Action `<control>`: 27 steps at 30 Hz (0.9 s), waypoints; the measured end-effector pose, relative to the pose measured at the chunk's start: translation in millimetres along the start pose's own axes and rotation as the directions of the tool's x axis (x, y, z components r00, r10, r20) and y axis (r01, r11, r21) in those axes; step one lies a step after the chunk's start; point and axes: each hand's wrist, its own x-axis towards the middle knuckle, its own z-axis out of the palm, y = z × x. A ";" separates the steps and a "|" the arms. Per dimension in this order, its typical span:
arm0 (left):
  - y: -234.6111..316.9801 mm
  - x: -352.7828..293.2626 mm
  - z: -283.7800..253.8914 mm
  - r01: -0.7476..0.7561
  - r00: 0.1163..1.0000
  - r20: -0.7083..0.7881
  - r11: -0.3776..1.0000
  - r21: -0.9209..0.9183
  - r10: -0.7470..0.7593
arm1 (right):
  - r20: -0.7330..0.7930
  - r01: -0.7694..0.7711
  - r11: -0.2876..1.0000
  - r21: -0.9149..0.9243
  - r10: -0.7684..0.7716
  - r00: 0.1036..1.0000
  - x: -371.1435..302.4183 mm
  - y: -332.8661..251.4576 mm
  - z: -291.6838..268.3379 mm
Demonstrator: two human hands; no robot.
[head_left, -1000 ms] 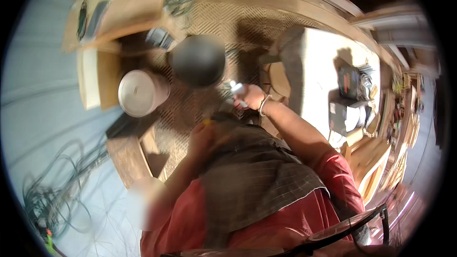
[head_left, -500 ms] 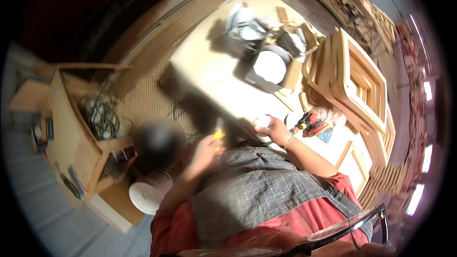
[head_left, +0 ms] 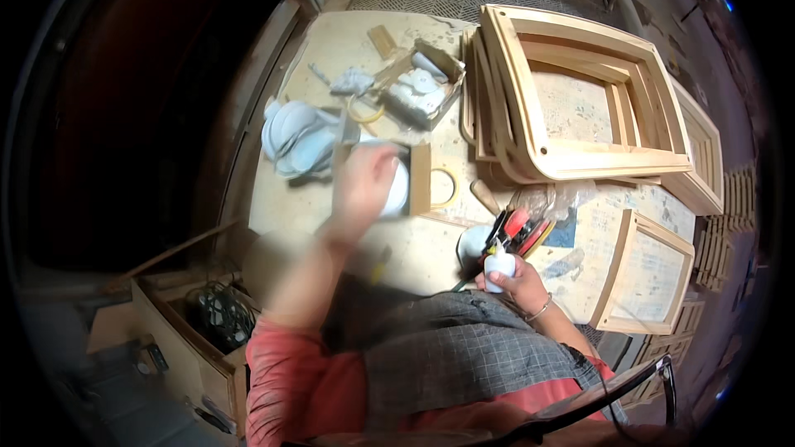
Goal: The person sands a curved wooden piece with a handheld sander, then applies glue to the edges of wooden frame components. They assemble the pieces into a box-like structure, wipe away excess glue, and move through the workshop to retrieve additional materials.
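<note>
"Which step is this?"
"A reach at the open box [head_left: 421, 180] of white discs [head_left: 400, 190] on the table [head_left: 407, 255], I'd judge. The left hand [head_left: 364, 182] is over it, too blurred to tell whether its fingers grip anything."
"And the right hand [head_left: 515, 281]?"
"Fingers wrapped around a white bottle [head_left: 499, 269], near the sander [head_left: 517, 222]."
"Next move?"
"It calls for clearing the box's flap, bottle steady."

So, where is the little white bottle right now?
In the head view, the white bottle is right of centre and low, held in the person's right hand, just below the red-and-black tool.
</note>
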 end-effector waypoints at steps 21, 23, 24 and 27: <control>-71.1 223.5 75.2 0.698 0.558 0.552 0.710 0.093 -0.620 | 0.010 -0.010 0.951 -0.308 0.013 1.000 73.8 -42.0 -19.1; -49.7 203.5 52.2 0.654 0.683 0.551 0.737 -0.170 -0.479 | 0.015 -0.011 0.945 -0.326 0.017 1.000 75.5 -45.5 -11.7; -45.2 194.0 44.6 0.609 0.748 0.500 0.751 -0.257 -0.436 | 0.008 -0.103 0.938 -0.332 0.112 0.994 77.8 -53.2 -7.7; -40.7 179.8 20.4 0.610 0.751 0.573 0.678 -0.410 -0.329 | 0.013 -0.069 0.968 -0.243 0.074 0.997 87.8 -53.2 5.7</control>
